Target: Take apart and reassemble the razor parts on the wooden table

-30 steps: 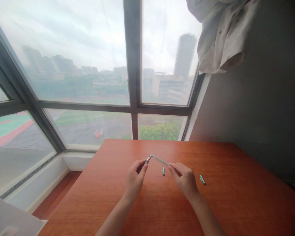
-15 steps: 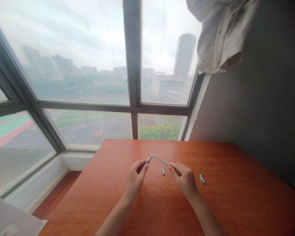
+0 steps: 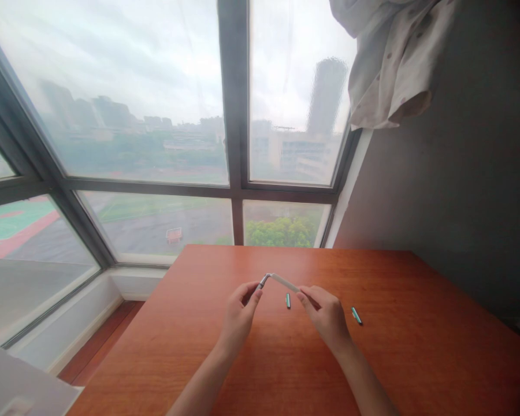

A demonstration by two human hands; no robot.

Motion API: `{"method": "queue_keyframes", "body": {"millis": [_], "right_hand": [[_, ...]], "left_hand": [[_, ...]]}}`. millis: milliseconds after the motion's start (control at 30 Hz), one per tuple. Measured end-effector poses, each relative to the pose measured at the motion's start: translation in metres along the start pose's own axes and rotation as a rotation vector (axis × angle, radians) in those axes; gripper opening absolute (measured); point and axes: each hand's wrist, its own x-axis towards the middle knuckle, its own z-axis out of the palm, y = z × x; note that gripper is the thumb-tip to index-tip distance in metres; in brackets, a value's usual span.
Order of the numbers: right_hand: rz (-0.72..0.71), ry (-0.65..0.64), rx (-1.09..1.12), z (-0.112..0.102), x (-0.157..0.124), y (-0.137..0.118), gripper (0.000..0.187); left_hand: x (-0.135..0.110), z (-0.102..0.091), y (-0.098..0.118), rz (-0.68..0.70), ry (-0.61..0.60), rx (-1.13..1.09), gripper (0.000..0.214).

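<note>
Above the middle of the table, my left hand (image 3: 239,309) pinches a slim silver handle (image 3: 263,282) that looks like a razor handle and slants up to the right. My right hand (image 3: 324,312) is closed around the lower end of a pale, straight stick (image 3: 285,282), which slopes up to the left. The tips of the two meet in a shallow peak; I cannot tell whether they are joined or only touching. Behind the gap between my hands lies a small green and dark piece (image 3: 288,300), like a razor cartridge. A similar green and dark piece (image 3: 356,315) rests right of my right hand.
The reddish-brown wooden table (image 3: 416,358) reaches up to large grey-framed windows (image 3: 236,190). A pale garment (image 3: 390,69) hangs at the upper right before a dark wall (image 3: 459,190). A white surface (image 3: 21,381) juts in at the lower left.
</note>
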Motion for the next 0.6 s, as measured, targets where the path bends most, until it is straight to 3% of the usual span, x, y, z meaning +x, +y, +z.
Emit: {"method": "queue_keyframes", "body": {"millis": [367,600], "right_hand": [[0.078,0.021,0.098,-0.002,0.002,0.001,0.027],[0.087,-0.017,0.2,0.002,0.001,-0.007,0.029]], "left_hand": [[0.002,-0.001,0.002,-0.097,0.051,-0.071,0.031],[0.0,0.008,0.0,-0.176,-0.068,-0.213,0.038]]}}
